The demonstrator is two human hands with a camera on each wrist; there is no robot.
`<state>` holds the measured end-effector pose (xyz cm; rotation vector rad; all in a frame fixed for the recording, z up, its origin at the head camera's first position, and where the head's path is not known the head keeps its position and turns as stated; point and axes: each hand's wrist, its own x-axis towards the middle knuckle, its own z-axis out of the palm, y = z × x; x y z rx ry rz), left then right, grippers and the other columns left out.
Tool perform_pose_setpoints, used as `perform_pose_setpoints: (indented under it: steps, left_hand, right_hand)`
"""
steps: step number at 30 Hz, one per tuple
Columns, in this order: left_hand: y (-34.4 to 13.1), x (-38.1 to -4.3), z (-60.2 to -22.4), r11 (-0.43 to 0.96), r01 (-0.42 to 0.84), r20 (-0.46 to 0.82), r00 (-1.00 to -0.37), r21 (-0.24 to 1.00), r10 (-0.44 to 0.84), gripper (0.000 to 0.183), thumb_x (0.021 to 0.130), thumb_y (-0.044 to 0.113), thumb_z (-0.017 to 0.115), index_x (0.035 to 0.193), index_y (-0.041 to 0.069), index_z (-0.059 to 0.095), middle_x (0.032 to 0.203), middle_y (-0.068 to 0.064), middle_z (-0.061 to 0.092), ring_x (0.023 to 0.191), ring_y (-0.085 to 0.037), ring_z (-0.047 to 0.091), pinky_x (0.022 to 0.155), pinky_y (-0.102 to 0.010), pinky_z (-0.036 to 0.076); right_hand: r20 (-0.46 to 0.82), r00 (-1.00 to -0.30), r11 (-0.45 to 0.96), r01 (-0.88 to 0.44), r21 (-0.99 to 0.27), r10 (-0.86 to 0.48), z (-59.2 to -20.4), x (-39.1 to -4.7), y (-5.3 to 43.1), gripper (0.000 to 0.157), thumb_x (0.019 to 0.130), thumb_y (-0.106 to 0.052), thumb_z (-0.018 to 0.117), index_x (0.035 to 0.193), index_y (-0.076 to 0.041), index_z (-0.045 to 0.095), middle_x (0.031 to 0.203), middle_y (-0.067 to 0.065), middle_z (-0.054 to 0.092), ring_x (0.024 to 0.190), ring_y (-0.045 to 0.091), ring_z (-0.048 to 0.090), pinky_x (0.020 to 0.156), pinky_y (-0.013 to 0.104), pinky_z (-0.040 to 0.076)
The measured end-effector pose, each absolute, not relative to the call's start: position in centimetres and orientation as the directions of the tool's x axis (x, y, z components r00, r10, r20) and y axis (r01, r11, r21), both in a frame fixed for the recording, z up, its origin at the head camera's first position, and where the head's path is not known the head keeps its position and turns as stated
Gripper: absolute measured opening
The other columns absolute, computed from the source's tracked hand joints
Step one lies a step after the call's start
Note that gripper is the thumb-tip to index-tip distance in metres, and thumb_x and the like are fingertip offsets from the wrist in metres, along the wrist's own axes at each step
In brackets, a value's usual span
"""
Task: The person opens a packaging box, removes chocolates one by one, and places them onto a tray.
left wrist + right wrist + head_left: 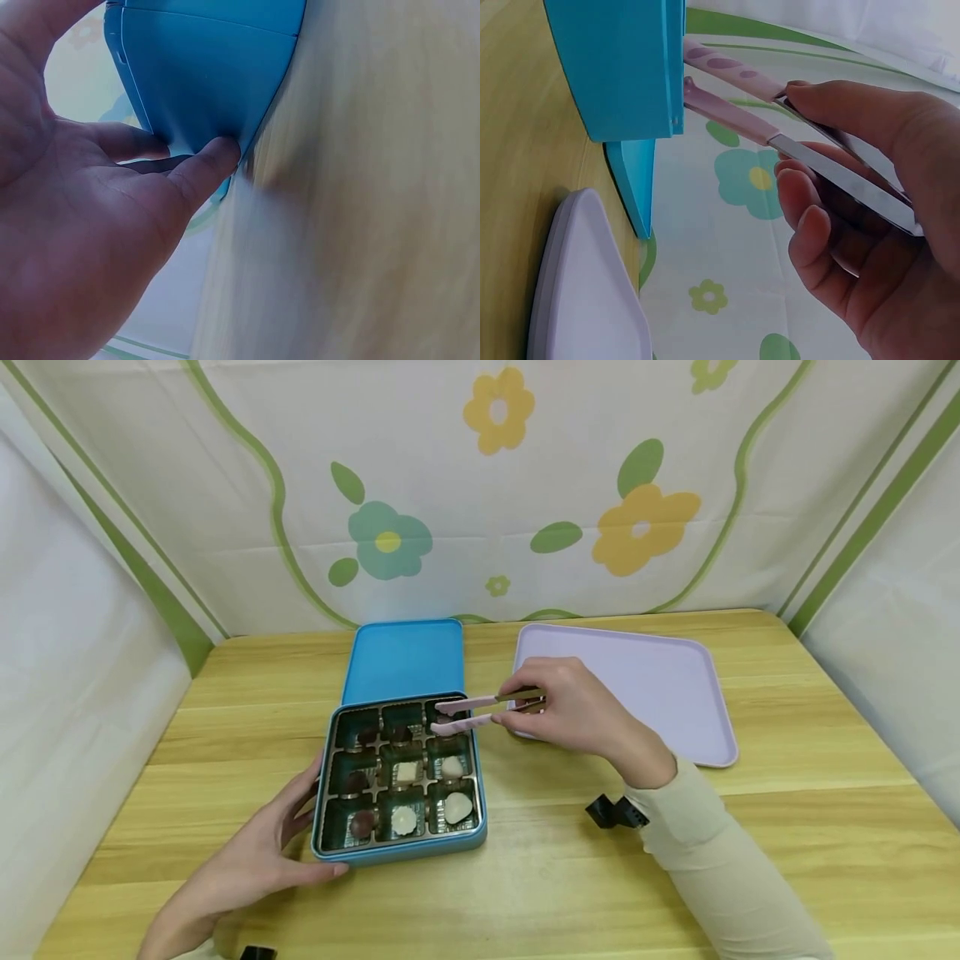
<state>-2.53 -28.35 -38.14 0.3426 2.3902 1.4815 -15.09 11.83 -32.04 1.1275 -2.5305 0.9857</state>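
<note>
A blue tin (408, 853) holds chocolates in a dark divided insert. White chocolates (458, 808) lie at the right and front middle, a cream square (407, 773) in the centre, and dark chocolates (362, 824) at the left and back. My left hand (255, 856) holds the tin's front left corner, thumb along the front and fingers against the side wall (202, 82). My right hand (573, 710) grips small tongs (847, 180) by their metal arms. Their pink tips (461, 714) stand apart over the back right compartment and partly hide what lies there.
Behind the tin lies its blue lid (405, 656). A pale purple tray (660, 685) rests on the wooden table (540, 877) at the back right, partly behind my right hand. A flowered cloth (480, 493) hangs along the table's far edge.
</note>
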Motion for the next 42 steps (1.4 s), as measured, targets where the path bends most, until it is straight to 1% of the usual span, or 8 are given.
perform_pose_setpoints:
  steps: [6, 15, 22, 26, 32, 38, 40, 42]
  left_hand:
    - [-28.2, -2.5, -38.2, 0.430, 0.060, -0.111, -0.925, 0.901, 0.363, 0.131, 0.081, 0.018, 0.096, 0.174, 0.035, 0.005, 0.181, -0.021, 0.011, 0.157, -0.052, 0.026, 0.108, -0.003, 0.036]
    - [-28.2, -2.5, -38.3, 0.432, 0.071, -0.102, -0.926, 0.899, 0.364, 0.131, 0.082, 0.019, 0.096, 0.174, 0.033, 0.005, 0.181, -0.021, 0.009, 0.158, -0.052, 0.025, 0.108, -0.003, 0.036]
    - [-28.1, -2.5, -38.3, 0.431, 0.066, -0.107, -0.925, 0.900, 0.365, 0.130, 0.082, 0.020, 0.095, 0.175, 0.030, 0.004, 0.181, -0.021, 0.010, 0.156, -0.050, 0.030, 0.108, -0.004, 0.037]
    - [-27.9, -2.3, -38.4, 0.422, 0.064, -0.107, -0.923, 0.904, 0.369, 0.130, 0.082, 0.020, 0.095, 0.175, 0.031, 0.004, 0.181, -0.020, 0.010, 0.156, -0.049, 0.029, 0.109, -0.004, 0.037]
    - [-27.8, -2.3, -38.3, 0.416, 0.072, -0.099, -0.922, 0.907, 0.374, 0.131, 0.082, 0.019, 0.096, 0.175, 0.031, 0.004, 0.181, -0.022, 0.008, 0.157, -0.052, 0.027, 0.110, -0.004, 0.036]
    - [-27.7, -2.3, -38.3, 0.414, 0.071, -0.099, -0.921, 0.908, 0.376, 0.130, 0.082, 0.019, 0.095, 0.175, 0.032, 0.004, 0.181, -0.022, 0.008, 0.156, -0.053, 0.029, 0.109, -0.005, 0.037]
    - [-27.7, -2.4, -38.3, 0.416, 0.072, -0.100, -0.921, 0.906, 0.376, 0.130, 0.083, 0.019, 0.095, 0.174, 0.033, 0.004, 0.181, -0.022, 0.009, 0.157, -0.054, 0.029, 0.109, -0.005, 0.036]
    - [-27.7, -2.4, -38.4, 0.419, 0.072, -0.101, -0.922, 0.905, 0.375, 0.130, 0.083, 0.020, 0.095, 0.174, 0.033, 0.004, 0.181, -0.022, 0.009, 0.157, -0.055, 0.028, 0.109, -0.005, 0.036]
  right_hand:
    - [0.409, -0.695, 0.508, -0.715, -0.481, -0.592, -31.8, -15.1, 11.5, 0.016, 0.088, -0.018, 0.090, 0.099, -0.008, 0.082, 0.088, 0.000, 0.078, 0.079, 0.010, 0.073, 0.072, 0.031, 0.061]
    - [0.436, -0.691, 0.503, -0.720, -0.477, -0.577, -31.9, -15.1, 11.6, 0.016, 0.086, -0.018, 0.091, 0.097, -0.009, 0.083, 0.088, 0.001, 0.078, 0.076, 0.009, 0.070, 0.067, 0.029, 0.059]
    - [0.356, -0.711, 0.558, -0.700, -0.447, -0.607, -31.7, -15.1, 10.5, 0.020, 0.087, -0.019, 0.090, 0.101, -0.006, 0.083, 0.091, 0.003, 0.078, 0.080, 0.012, 0.074, 0.074, 0.032, 0.063]
    - [0.312, -0.720, 0.600, -0.691, -0.403, -0.619, -31.4, -15.1, 9.7, 0.021, 0.088, -0.023, 0.090, 0.101, -0.008, 0.083, 0.094, 0.003, 0.079, 0.082, 0.015, 0.075, 0.078, 0.036, 0.062]
    - [0.300, -0.737, 0.628, -0.674, -0.388, -0.605, -31.4, -14.9, 9.1, 0.023, 0.085, -0.024, 0.093, 0.099, -0.008, 0.083, 0.092, 0.003, 0.078, 0.079, 0.015, 0.072, 0.075, 0.035, 0.061]
    - [0.334, -0.718, 0.582, -0.693, -0.424, -0.611, -31.5, -15.2, 9.7, 0.016, 0.086, -0.017, 0.092, 0.096, -0.007, 0.083, 0.088, 0.002, 0.080, 0.077, 0.013, 0.072, 0.071, 0.031, 0.061]
    - [0.351, -0.726, 0.551, -0.681, -0.481, -0.591, -31.5, -15.5, 10.3, 0.014, 0.085, -0.014, 0.093, 0.094, -0.008, 0.083, 0.086, 0.001, 0.080, 0.076, 0.012, 0.072, 0.069, 0.031, 0.060]
    - [0.353, -0.756, 0.526, -0.643, -0.556, -0.551, -31.7, -15.9, 11.0, 0.014, 0.084, -0.013, 0.093, 0.094, -0.009, 0.084, 0.084, 0.000, 0.080, 0.075, 0.013, 0.072, 0.068, 0.031, 0.059]
